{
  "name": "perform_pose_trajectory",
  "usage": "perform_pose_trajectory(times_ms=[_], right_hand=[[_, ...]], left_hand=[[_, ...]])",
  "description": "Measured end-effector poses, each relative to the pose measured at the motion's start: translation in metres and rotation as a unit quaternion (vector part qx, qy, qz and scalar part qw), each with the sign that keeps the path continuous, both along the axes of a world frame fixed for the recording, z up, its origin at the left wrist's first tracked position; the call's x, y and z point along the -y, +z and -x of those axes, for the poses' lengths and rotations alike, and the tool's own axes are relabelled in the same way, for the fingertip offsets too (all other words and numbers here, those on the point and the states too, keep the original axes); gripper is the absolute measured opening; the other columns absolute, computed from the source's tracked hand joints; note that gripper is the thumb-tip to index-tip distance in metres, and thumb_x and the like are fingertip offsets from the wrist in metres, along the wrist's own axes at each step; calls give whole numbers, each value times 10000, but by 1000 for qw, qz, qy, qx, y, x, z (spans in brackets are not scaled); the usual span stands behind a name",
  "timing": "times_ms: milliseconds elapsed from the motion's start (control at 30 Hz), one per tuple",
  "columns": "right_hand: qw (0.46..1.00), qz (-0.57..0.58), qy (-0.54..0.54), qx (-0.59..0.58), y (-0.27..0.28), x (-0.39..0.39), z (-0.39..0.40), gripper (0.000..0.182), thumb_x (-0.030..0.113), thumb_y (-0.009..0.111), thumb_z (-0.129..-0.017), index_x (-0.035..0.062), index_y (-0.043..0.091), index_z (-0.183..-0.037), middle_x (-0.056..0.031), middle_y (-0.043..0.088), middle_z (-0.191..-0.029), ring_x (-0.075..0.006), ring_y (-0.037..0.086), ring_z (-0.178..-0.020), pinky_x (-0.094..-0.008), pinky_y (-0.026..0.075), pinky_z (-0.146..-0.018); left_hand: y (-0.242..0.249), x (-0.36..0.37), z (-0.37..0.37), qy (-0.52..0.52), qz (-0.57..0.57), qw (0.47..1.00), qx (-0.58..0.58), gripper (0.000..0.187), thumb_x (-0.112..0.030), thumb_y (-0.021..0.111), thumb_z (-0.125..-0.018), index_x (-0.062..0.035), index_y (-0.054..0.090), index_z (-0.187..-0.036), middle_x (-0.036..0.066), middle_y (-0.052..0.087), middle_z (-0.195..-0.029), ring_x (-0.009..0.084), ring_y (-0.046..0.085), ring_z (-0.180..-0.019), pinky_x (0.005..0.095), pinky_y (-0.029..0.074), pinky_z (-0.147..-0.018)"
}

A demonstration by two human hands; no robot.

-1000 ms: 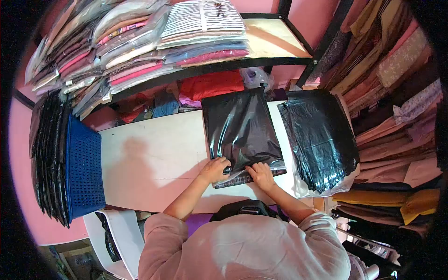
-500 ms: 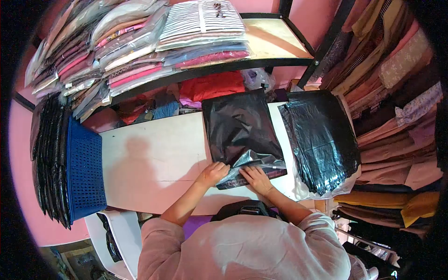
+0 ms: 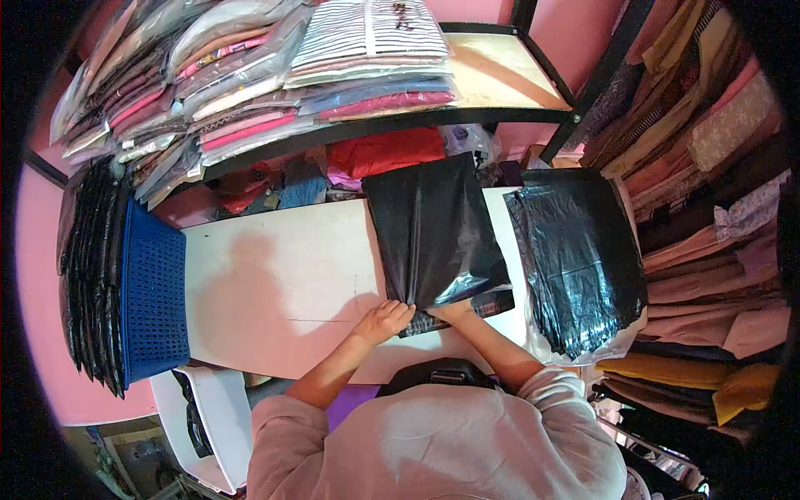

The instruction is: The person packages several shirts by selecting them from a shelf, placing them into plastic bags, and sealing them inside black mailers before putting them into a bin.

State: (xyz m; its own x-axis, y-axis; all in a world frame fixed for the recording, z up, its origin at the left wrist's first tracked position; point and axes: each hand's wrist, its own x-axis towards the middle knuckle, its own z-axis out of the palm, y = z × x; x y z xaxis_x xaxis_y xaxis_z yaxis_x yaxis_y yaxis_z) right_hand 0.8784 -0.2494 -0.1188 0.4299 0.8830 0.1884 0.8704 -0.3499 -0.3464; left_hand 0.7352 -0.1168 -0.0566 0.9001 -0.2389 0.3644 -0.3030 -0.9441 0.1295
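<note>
Change: a second ago the near flap of the black poly mailer bag (image 3: 433,229) lay folded up and crumpled under both hands; now I see the bag pulled taut and smooth, with the flap drawn back down toward the body.
Meaning: I judge the mouth end is being squared up over the dark folded garment (image 3: 467,310) that shows at the near edge, so the packing step looks close to its sealing stage.
Bag position: on the white table (image 3: 275,275), right of centre, just beside the stack of black bags (image 3: 579,254).
Long axis: runs away from me toward the shelf of packed clothes (image 3: 275,75), tilted slightly left at the far end; the open end points back at me.
Left hand (image 3: 385,321): fingers curled, pinching the bag's near left corner against the table.
Right hand (image 3: 454,312): mostly tucked under the bag's near edge; it seems to grip that edge, but I cannot tell how far it is closed.
Left side: blue basket (image 3: 154,304), well apart.
</note>
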Motion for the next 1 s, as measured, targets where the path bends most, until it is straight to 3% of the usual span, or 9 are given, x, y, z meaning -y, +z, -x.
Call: perform_pose_trajectory(times_ms=[100, 233, 300, 433, 467, 600, 767, 833, 1000], right_hand=[[1000, -9, -11, -6, 9, -1, -2, 451, 394, 551, -700, 102, 595, -1040, -148, 566, -1059, -332, 503, -1013, -444, 370, -887], [984, 137, 47, -101, 0, 6, -11, 381, 343, 547, -715, 67, 596, -974, -180, 579, -994, -325, 557, -900, -430, 410, -807], [987, -148, 58, 32, -2, 30, -23, 323, 256, 529, -738, 52, 566, -986, -162, 593, -938, -316, 573, -817, -446, 427, -715], [957, 247, 136, -72, 7, 87, -49, 328, 187, 546, -728, 50, 543, -1026, -111, 560, -964, -257, 545, -905, -398, 431, -754], [983, 84, 154, 51, 9, 104, -48, 322, 165, 549, -720, 39, 556, -1016, -102, 547, -959, -237, 530, -920, -364, 436, -767], [987, -149, 52, 15, 9, 116, -65, 273, 28, 562, -692, 18, 582, -965, -85, 547, -946, -249, 537, -870, -342, 453, -719], [989, -138, -23, -38, 23, 108, -72, 324, -26, 597, -667, 71, 589, -976, -119, 538, -898, -257, 548, -808, -333, 474, -696], [926, -164, -161, -299, 37, 99, -73, 290, -8, 648, -622, 78, 613, -897, -101, 549, -848, -260, 543, -790, -324, 473, -694], [986, -102, -17, -133, 32, 97, -97, 181, 27, 674, -567, 35, 605, -735, -120, 570, -798, -321, 548, -763, -395, 460, -670]], left_hand=[[-8, 3, -1, -4, 12, 1000, 0, 235, -52, 540, -686, -8, 564, -915, 51, 478, -715, 190, 528, -681, 297, 455, -601], [-39, 6, -6, 38, 58, 993, -100, 102, -42, 521, -704, -45, 505, -805, 82, 501, -746, 238, 546, -727, 341, 465, -635], [-48, 8, -6, 63, 75, 988, -116, 61, -45, 496, -728, -62, 456, -772, 95, 498, -758, 266, 545, -755, 367, 462, -662], [-51, 12, -5, 111, 104, 974, -168, 115, -59, 448, -746, -61, 463, -860, 115, 533, -797, 273, 563, -784, 368, 467, -688], [-50, 12, -6, 132, 110, 966, -193, 164, -49, 440, -761, -57, 475, -921, 131, 551, -825, 287, 569, -801, 374, 470, -701], [-45, 16, -11, 166, 102, 953, -234, 324, -42, 420, -789, -71, 456, -1110, 163, 574, -876, 316, 575, -831, 386, 472, -732], [-44, 15, -11, 152, 136, 951, -233, 483, -22, 491, -707, -83, 453, -1185, 184, 592, -904, 335, 571, -838, 390, 450, -784], [-46, 14, -9, 149, 129, 957, -215, 485, -30, 500, -703, -84, 457, -1184, 173, 592, -899, 322, 569, -842, 390, 448, -781], [-37, 24, -10, 170, 67, 965, -189, 476, -71, 530, -693, -81, 477, -1166, 130, 592, -870, 270, 561, -848, 379, 439, -775]])
